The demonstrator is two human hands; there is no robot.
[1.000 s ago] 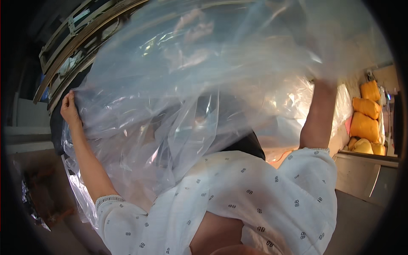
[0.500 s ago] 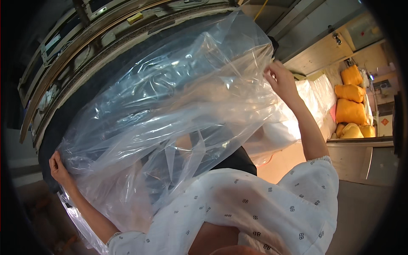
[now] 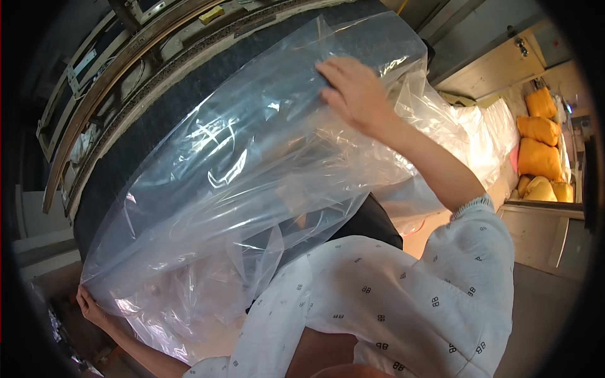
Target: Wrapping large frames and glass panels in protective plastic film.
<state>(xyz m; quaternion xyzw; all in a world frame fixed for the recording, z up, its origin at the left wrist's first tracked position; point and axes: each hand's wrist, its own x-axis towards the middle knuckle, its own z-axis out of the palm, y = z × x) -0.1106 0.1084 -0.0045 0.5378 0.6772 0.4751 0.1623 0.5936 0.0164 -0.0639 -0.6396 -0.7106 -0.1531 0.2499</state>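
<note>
A large clear plastic sheet (image 3: 208, 208) is spread over a dark work surface (image 3: 120, 173) and hangs down toward my body, wrinkled and shiny. At its lower left corner my left hand (image 3: 92, 307) pinches the sheet's edge, fingers closed. My right hand (image 3: 358, 94) is over the far right part of the sheet, palm down. Its fingers reach out to the left, with the thumb apart, and appear to lie on the plastic. Whether the sheet has one layer or two, I cannot tell.
Behind the surface runs a machine with a long curved-looking bar (image 3: 110, 88) and a small yellow block (image 3: 212, 15). More crumpled pale plastic (image 3: 479, 135) lies to the right. Beyond it, orange bundles (image 3: 540, 157) are stacked near a wooden panel (image 3: 498, 66).
My right hand has moved left from the sheet's right edge onto its upper part. My left hand has gone lower with its corner, and the sheet looks flatter.
</note>
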